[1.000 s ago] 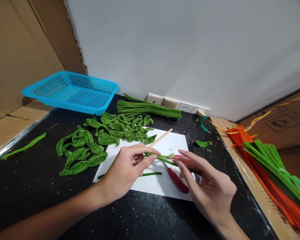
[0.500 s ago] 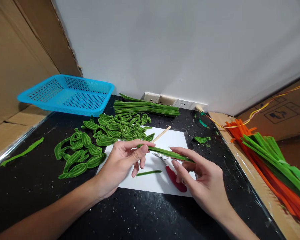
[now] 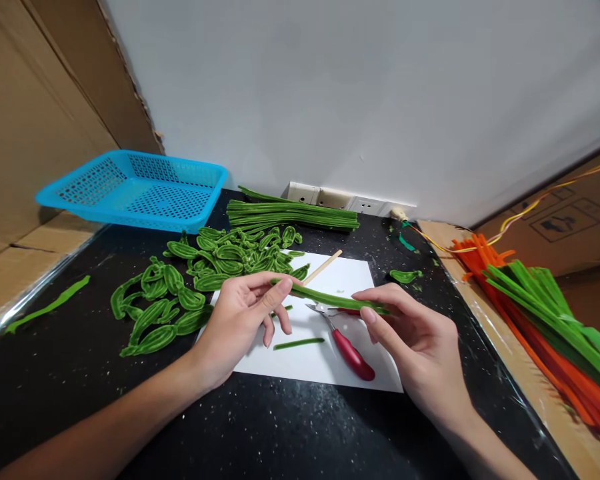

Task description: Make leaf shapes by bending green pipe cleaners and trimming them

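Observation:
Between my two hands stretches a green pipe cleaner strip (image 3: 337, 299), held over a white sheet of paper (image 3: 280, 363). My left hand (image 3: 250, 307) pinches its left end between thumb and fingers. The right end sits in the fingers of my right hand (image 3: 415, 327). Under the strip lie red-handled pliers or cutters (image 3: 351, 353), jaws pointing up and left. A short green pipe cleaner piece (image 3: 300, 343) rests on the paper beside them. Behind, a thin wooden stick (image 3: 325, 267) lies at a slant. To the left spreads a pile of looped green leaf shapes (image 3: 225, 257).
A blue perforated basket (image 3: 175, 220) stands at the back left. Near the wall sockets (image 3: 365, 207) lies a bundle of green pipe cleaners (image 3: 295, 217). Orange pipe cleaners (image 3: 540, 360) and lighter green ones (image 3: 555, 307) are on cardboard at right. One leaf shape (image 3: 405, 275) lies apart.
My right hand has shifted slightly right along the strip, and the strip's right part sits a little differently. More of the red handles shows now. My left hand keeps its pinch.

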